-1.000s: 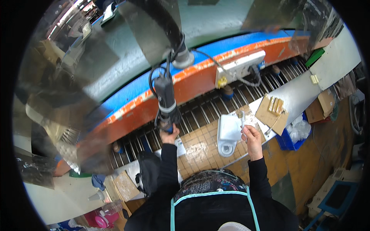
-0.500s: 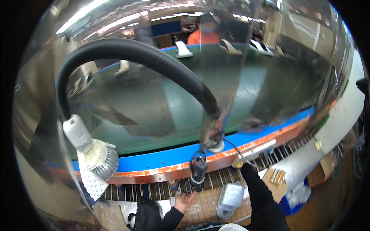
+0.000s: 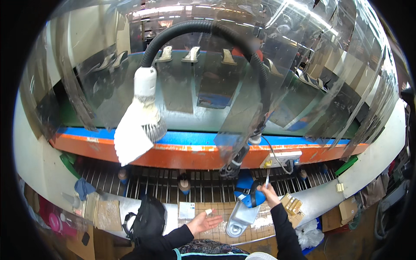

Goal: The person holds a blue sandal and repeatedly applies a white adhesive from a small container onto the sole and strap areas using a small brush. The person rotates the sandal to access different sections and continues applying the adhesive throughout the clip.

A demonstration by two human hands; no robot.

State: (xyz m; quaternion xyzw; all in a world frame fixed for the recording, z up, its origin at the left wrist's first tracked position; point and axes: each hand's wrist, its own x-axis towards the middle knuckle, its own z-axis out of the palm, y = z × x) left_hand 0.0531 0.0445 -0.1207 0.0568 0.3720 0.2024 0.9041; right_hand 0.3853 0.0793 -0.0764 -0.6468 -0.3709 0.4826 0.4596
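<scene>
And here the right hand (image 3: 269, 196) has the slim white stick (image 3: 267, 178) pinched in its fingers, upright, its upper end pointing far; gripping low presumably leaves that end free. Just left of those fingers sits the blue black-strapped piece (image 3: 249, 191), over the far part of the pale grey stand (image 3: 240, 220), which probably props it above the table (image 3: 172, 216). (Whether the fingers also hook the black strap, I cannot tell.)

Over on the left, the left hand (image 3: 205, 222) is spread, palm up and bare of any load, fingers pointing right toward the stand without touching it; a small white wrap (image 3: 209, 212) covers one digit. That pose looks ready to receive or support.

Both forearms slant in from the near side, the right one reaching farther. Under the stand lies the gridded brown sheet (image 3: 203, 236), likely there to shield the tabletop. The black bag (image 3: 149, 216) stands left, out of the hands' way, and the golden blocks (image 3: 293, 204) lie right, within easy reach.
</scene>
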